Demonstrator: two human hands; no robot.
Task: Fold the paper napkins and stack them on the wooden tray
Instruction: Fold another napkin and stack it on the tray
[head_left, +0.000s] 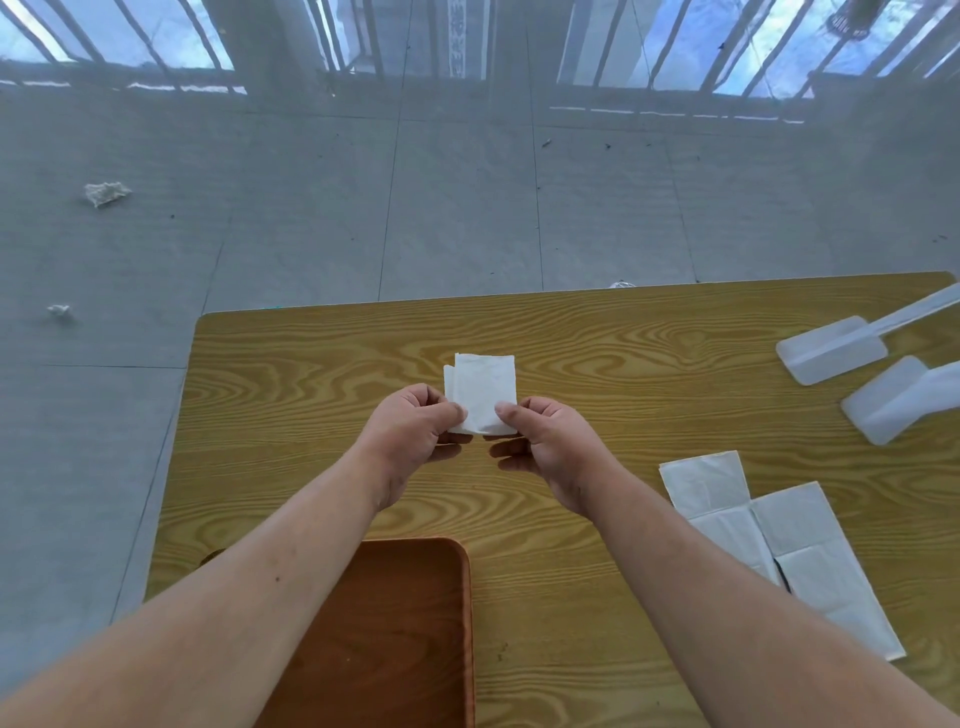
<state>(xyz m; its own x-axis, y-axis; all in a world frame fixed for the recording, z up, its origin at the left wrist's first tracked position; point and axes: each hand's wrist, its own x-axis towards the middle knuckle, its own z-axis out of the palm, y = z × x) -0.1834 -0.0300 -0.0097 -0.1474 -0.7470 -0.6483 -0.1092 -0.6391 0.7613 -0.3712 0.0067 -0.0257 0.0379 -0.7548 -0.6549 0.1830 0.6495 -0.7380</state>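
Early stage, by the look of it: wooden tray (395, 634) showing no napkins in its visible part; unfolded napkins (769, 540) waiting at right. Left hand (410, 436) and right hand (545, 441) are both pinching the folded napkin's (483, 389) near edge above the table (623, 353), its long axis running away from the person.

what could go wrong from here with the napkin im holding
The left hand and right hand pinch the folded napkin only at its near edge, and its layers look uneven on the left, so it may open on release.
The wooden tray lies partly under the left forearm, so placing could be awkward.
The right forearm might drag the flat napkins beside it.
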